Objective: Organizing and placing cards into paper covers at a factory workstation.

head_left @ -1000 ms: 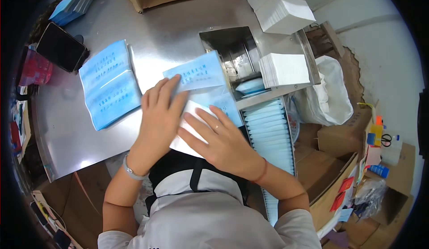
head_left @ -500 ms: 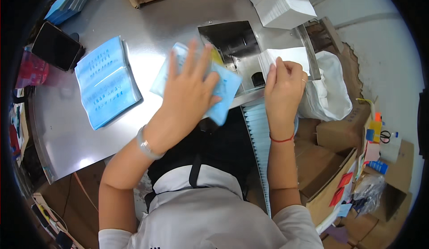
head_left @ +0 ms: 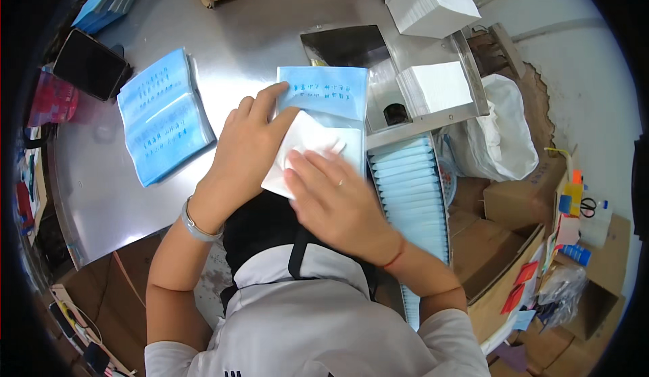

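Observation:
A pale blue printed plastic pouch (head_left: 323, 91) lies at the table's front edge, in front of my body. My left hand (head_left: 245, 140) grips its left side, thumb and forefinger at the edge. Over the pouch's lower part is a folded white tissue-like sheet (head_left: 305, 137), tilted and partly across the opening. My right hand (head_left: 334, 201), slightly blurred, pinches this sheet from below, its fingertips pressed onto it. Whether the sheet's edge is inside the pouch is hard to see. To the right, a stack of folded white sheets (head_left: 438, 87) sits in a metal tray (head_left: 446, 116).
Blue pouches (head_left: 165, 116) lie stacked at left, near a phone (head_left: 91, 64) and a pink container (head_left: 54, 98). More white sheets (head_left: 433, 5) stand at back right. A long box of filled blue packets (head_left: 409, 187) runs beside my right arm, near a white sack (head_left: 507, 133) and cardboard boxes (head_left: 520, 187).
My right hand has come left from the white stack with a sheet and now meets the pouch. The left hand has shifted left and turned the pouch upright, gripping its edge.

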`<state>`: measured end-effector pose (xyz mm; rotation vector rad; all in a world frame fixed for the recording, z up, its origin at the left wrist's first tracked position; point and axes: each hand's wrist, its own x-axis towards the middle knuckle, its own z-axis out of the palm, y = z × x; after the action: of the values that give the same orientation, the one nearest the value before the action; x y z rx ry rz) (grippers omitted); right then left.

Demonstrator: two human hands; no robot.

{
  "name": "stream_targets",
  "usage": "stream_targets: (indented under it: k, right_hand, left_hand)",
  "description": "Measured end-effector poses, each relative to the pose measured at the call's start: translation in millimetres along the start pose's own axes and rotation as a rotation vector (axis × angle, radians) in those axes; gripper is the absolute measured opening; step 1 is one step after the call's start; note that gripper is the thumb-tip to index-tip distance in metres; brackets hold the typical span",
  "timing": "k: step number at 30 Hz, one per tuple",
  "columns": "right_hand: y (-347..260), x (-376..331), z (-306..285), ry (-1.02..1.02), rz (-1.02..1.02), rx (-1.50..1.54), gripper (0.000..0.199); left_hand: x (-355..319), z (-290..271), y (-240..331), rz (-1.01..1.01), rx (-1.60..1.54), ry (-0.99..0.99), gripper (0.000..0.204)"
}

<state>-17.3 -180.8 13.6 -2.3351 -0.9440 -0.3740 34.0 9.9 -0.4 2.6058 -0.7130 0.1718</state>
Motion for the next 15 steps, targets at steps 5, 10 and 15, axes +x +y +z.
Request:
stream_targets:
  k: [5,10,15]
  right_hand:
    - [20.4,-11.3,9.7,0.062,0.12,0.338,0.042]
    - [31.9,6.6,7.2,-0.047,0.047,-0.203,0.032]
    - [94.0,60.7,17.5,-0.252,0.199,-0.33,0.018]
  left_hand:
    - [1.2,7.2,4.4,-0.002,0.066,0.015,0.046]
    - [-1.8,7.6,12.1,-0.064,0.001,0.06,0.05]
    - [13.2,9.1,65.2,0.077,-0.173,0.016,0.06]
